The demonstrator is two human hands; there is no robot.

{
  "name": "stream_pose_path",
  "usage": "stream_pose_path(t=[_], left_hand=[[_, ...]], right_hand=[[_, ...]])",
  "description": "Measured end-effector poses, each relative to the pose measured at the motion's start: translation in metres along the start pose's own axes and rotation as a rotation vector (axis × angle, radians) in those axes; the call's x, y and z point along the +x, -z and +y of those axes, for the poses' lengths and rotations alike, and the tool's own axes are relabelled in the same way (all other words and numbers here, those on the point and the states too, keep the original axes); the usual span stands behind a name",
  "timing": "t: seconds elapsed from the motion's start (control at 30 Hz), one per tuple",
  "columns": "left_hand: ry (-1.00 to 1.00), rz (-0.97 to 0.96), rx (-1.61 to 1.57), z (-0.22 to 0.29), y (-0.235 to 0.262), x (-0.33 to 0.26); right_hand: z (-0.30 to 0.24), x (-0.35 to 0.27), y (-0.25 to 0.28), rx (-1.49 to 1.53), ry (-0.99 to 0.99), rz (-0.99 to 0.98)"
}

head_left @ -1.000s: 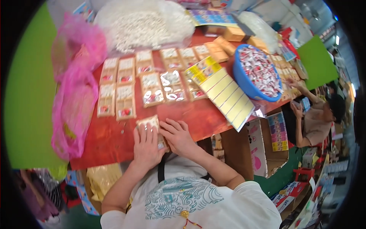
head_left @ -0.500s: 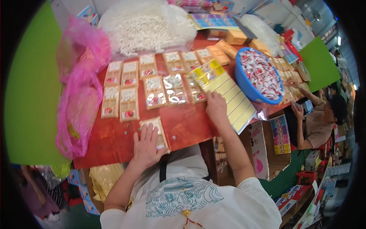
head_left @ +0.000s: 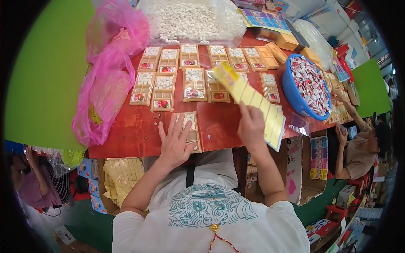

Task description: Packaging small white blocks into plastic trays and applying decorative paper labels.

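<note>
We note the left hand (head_left: 175, 141) lying flat, fingers spread wide, pressing on a small tan plastic compartment tray (head_left: 191, 131) filled with white pellets at the near edge of the red-brown wooden table (head_left: 135, 135). The hand grips nothing; its palm and fingers simply rest on the tray's left half.

We see the right hand (head_left: 252, 126) raised just above the table, fingers curled closed around the lower part of a long yellow sheet of peel-off labels (head_left: 253, 99). The sheet is tilted, running from upper left to lower right, its far end over the rows of trays.

We record two rows of similar tan filled trays (head_left: 194, 84) beyond the hands. A round blue plastic basin of red-and-white sachets (head_left: 310, 86) sits to the right. A crumpled pink plastic bag (head_left: 107, 80) lies at the left, and a clear bag of white pellets (head_left: 192, 19) at the far edge. Another person (head_left: 358, 147) sits at the right.
</note>
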State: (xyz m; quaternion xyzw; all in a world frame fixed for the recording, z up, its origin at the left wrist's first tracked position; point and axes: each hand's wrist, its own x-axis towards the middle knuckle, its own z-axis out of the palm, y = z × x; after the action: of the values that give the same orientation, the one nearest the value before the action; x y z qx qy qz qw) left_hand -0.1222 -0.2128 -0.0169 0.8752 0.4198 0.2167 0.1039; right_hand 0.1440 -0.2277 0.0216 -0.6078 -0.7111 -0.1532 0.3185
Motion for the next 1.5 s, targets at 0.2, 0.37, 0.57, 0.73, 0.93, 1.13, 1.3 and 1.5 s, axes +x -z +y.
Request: stream_pose_path(t=[0.2,0.37,0.57,0.73,0.93,1.13,1.3,1.5], left_hand=[[0.186,0.196,-0.617,0.026,0.007,0.016],[0.531,0.027,-1.234,0.022,-0.004,0.034],[0.663,0.030,-1.436,0.014,-0.010,0.034],[0.640,0.044,-1.344,0.027,-0.004,0.037],[0.639,0.071,-1.258,0.025,-0.013,0.037],[0.636,0.018,-1.291,0.023,-0.015,0.035],[0.577,-0.007,-1.331,0.036,-0.010,0.035],[0.510,-0.080,-1.365,0.037,-0.005,0.033]], right_hand=[[-0.043,-0.014,-0.015,0.151,0.150,-0.043],[-0.060,-0.022,-0.019,0.204,0.210,-0.105],[-0.060,-0.027,-0.022,0.201,0.234,-0.097],[-0.062,-0.030,-0.022,0.202,0.230,-0.140],[-0.066,-0.029,-0.020,0.231,0.238,-0.125],[-0.068,-0.021,-0.012,0.464,0.088,-0.131],[-0.065,-0.003,-0.018,0.575,-0.051,-0.082],[-0.059,0.005,-0.015,0.580,-0.013,-0.184]])
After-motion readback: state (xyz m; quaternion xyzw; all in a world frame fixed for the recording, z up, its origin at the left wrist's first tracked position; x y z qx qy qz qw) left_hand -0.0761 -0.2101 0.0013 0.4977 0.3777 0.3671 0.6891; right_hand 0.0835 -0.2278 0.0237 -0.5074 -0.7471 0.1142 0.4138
